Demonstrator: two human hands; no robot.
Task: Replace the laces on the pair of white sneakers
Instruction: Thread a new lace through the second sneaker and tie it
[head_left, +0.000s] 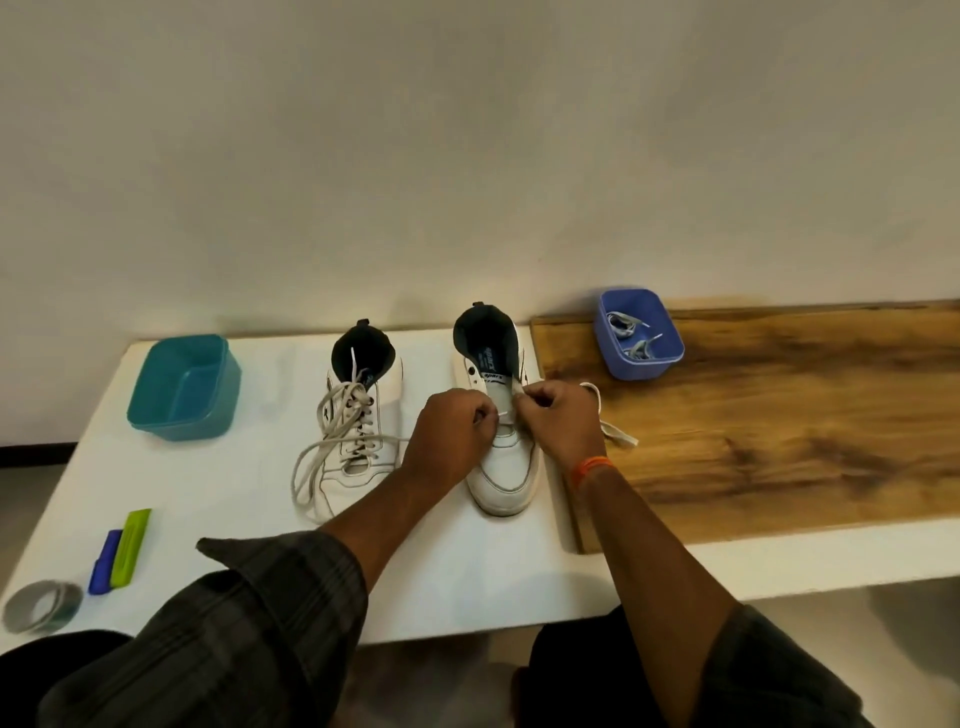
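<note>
I am pinching the lace (597, 410) with both grips over the right sneaker (501, 457): my left hand (452, 436) is nipping it at the eyelet row, and my right hand (558, 421) is nipping it just beside, fingers curled round the strand. The free length is trailing off to the right, its flat end lying on the wooden board (779, 415).

Risk, as I judge it: the strand is running slack on the right side, so a pull from one grip alone could draw it unevenly through the eyelets or drag the tip out of a hole. The sneaker is standing unclamped on the white surface (249, 478); a sideways tug could slide or tip it.

This sneaker is lying with its long axis running away from me, toe toward me, heel and open collar toward the wall. The left sneaker (358, 426) is standing parallel, near it, the same way round, its loosened lace (311, 467) looping over the surface. Spare laces (631, 338) are lying in the blue tub (670, 353) on the board.
</note>
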